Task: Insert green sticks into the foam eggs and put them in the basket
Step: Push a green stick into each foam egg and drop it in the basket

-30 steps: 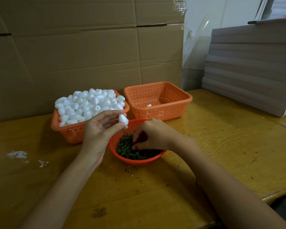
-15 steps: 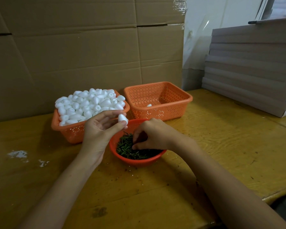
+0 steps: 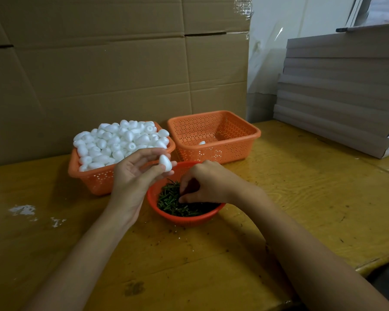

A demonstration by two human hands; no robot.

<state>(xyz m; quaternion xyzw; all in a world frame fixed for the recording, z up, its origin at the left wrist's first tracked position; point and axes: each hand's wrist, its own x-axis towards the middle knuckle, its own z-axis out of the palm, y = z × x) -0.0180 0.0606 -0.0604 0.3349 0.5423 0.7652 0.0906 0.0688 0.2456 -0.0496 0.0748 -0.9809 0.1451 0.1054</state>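
At your twelve o'clock a brown cardboard wall (image 3: pixel 99 75) stands behind the yellow wooden table (image 3: pixel 312 198). At two o'clock lies a stack of flat grey boards (image 3: pixel 337 97); at nine o'clock, white smears (image 3: pixel 23 209) mark the tabletop.

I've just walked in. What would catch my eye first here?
Most striking is the heap of white foam eggs filling the orange basket at back left, next to a nearly empty second orange basket. In front, the left hand holds a single egg in its fingers while the right hand reaches into a red bowl of green sticks.
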